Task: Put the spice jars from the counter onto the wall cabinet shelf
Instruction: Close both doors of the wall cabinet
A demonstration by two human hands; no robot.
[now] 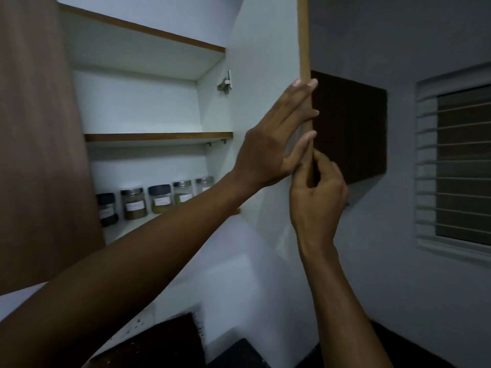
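Two hands (268,144) (318,197), five spice jars (159,199)

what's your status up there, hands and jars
Left hand flat on open cabinet door, right hand pinching its edge. Five spice jars lined on bottom shelf. Nothing blocking.

Bottom cabinet shelf (125,231): five labelled spice jars (133,199) in row.
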